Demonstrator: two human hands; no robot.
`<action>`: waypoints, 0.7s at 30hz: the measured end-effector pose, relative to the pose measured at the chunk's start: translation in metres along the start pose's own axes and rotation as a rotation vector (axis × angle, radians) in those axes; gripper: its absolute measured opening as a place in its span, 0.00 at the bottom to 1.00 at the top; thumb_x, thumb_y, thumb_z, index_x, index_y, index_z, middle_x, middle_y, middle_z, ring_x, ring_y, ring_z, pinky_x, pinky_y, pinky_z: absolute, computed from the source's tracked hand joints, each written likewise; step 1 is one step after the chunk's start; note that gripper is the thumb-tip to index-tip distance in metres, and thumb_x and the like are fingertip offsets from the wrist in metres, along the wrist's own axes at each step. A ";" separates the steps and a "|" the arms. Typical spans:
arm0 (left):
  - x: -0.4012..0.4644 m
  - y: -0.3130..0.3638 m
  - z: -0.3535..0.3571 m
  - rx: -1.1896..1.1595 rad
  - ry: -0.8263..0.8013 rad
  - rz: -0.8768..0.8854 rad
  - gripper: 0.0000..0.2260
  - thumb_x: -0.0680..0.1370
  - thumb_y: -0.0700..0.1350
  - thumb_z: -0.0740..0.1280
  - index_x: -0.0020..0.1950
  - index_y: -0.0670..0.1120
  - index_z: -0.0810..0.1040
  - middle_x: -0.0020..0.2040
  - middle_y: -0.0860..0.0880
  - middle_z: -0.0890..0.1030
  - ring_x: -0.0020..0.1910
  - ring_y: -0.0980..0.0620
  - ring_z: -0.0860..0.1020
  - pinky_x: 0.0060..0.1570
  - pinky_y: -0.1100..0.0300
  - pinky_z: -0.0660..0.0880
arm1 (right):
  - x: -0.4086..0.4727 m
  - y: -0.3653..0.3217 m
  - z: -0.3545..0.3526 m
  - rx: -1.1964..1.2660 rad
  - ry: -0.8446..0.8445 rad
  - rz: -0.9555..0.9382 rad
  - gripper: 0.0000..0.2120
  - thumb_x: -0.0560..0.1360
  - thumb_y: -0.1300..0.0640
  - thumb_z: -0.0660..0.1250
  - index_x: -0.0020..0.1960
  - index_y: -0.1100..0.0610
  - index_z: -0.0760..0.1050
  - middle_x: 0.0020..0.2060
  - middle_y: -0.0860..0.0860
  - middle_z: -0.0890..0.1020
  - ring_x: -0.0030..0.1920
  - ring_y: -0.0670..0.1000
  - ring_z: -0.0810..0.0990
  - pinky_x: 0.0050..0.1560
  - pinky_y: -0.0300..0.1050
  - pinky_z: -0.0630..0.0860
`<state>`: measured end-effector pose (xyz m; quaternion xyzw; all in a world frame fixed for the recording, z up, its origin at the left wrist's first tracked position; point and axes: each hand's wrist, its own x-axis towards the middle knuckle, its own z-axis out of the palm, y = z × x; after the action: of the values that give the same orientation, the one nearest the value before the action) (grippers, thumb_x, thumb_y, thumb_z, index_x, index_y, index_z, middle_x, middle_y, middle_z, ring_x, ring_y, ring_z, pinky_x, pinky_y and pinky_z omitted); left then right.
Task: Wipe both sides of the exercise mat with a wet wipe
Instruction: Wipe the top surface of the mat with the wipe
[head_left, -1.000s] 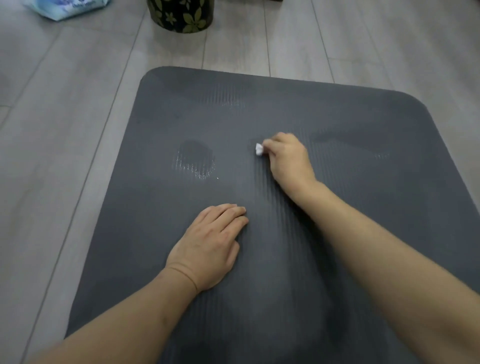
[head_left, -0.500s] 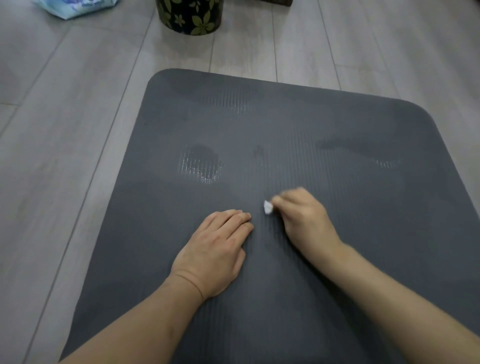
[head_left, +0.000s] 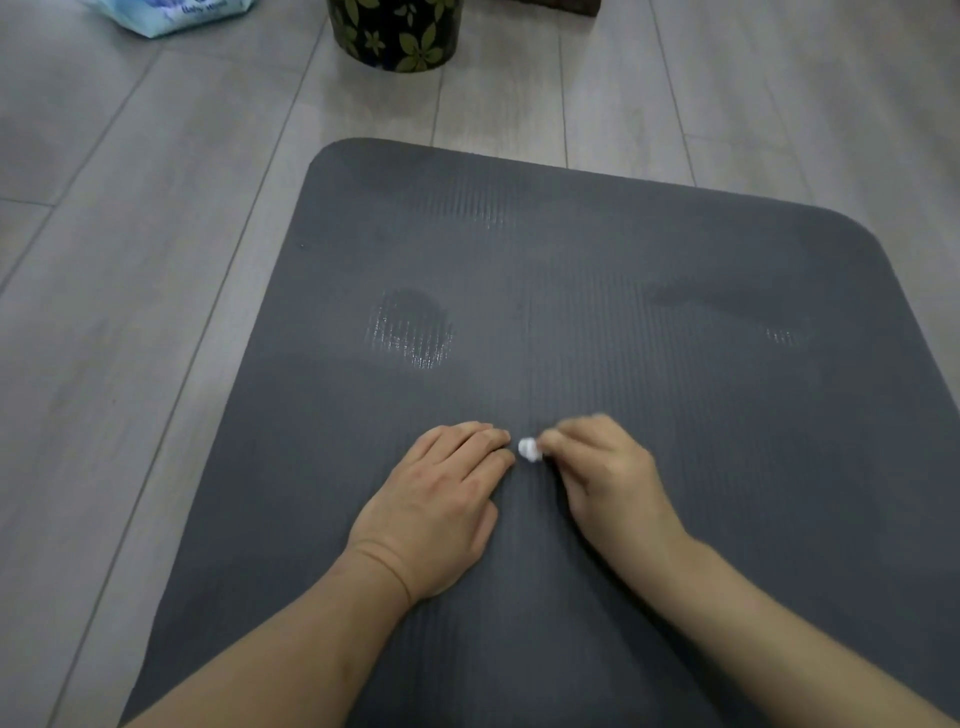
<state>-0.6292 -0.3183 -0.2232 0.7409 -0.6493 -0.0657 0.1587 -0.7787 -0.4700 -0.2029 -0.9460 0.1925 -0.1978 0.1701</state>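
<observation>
A dark grey ribbed exercise mat (head_left: 649, 270) lies flat on the floor and fills most of the view. My right hand (head_left: 608, 478) is shut on a small balled white wet wipe (head_left: 529, 450), pressing it on the mat near the middle. My left hand (head_left: 436, 499) lies flat, palm down, on the mat just left of the wipe, fingertips almost touching it. A shiny wet patch (head_left: 413, 338) shows on the mat ahead of my left hand, and a fainter damp streak (head_left: 727, 301) sits to the right.
Grey wood-look floor planks (head_left: 130, 291) surround the mat. A black pot with green leaf print (head_left: 397, 31) stands just beyond the mat's far edge. A pale blue pack of baby wipes (head_left: 176, 13) lies at the top left.
My right hand has dragged the wipe down the mat toward me, from the far middle to beside my left fingertips. The left hand stayed planted. The view tilted slightly.
</observation>
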 end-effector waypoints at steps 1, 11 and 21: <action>0.000 0.000 0.000 0.005 -0.001 0.000 0.20 0.76 0.44 0.59 0.66 0.44 0.79 0.67 0.48 0.78 0.69 0.46 0.74 0.72 0.48 0.68 | -0.008 -0.004 -0.001 -0.005 -0.012 -0.025 0.05 0.81 0.63 0.68 0.50 0.59 0.83 0.43 0.50 0.80 0.42 0.54 0.77 0.44 0.47 0.75; -0.002 -0.003 -0.001 -0.016 0.000 0.016 0.19 0.77 0.44 0.58 0.65 0.45 0.79 0.68 0.50 0.77 0.70 0.48 0.73 0.74 0.52 0.65 | 0.176 0.072 0.044 -0.209 0.089 0.165 0.11 0.71 0.69 0.66 0.44 0.58 0.85 0.39 0.57 0.81 0.41 0.63 0.78 0.39 0.46 0.69; -0.010 0.006 -0.010 0.032 0.111 -0.126 0.13 0.74 0.43 0.61 0.55 0.45 0.81 0.59 0.47 0.79 0.60 0.44 0.77 0.62 0.49 0.71 | -0.021 -0.019 0.007 0.007 0.044 0.053 0.05 0.79 0.66 0.68 0.49 0.59 0.82 0.43 0.51 0.81 0.41 0.56 0.75 0.42 0.50 0.75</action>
<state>-0.6328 -0.3076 -0.2129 0.7852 -0.5925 -0.0239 0.1784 -0.7878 -0.4429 -0.2085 -0.9354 0.2204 -0.2147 0.1743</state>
